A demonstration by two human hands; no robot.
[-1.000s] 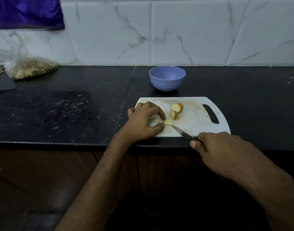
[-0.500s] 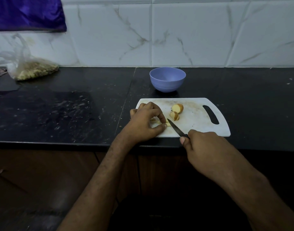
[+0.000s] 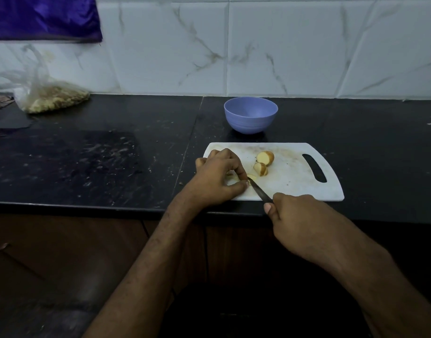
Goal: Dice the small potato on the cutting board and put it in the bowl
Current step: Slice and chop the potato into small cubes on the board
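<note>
Plastic bag (image 3: 48, 98) on black counter (image 3: 87, 154); purple cloth (image 3: 43, 18) above

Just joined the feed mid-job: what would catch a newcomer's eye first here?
The white cutting board at the counter's near edge, where the left hand pins a potato piece as the right hand works the knife into it. Two larger potato chunks lie mid-board. Behind it stands the purple bowl.

Head view looks down, fairly near, onto counter (image 3: 112, 154).
</note>
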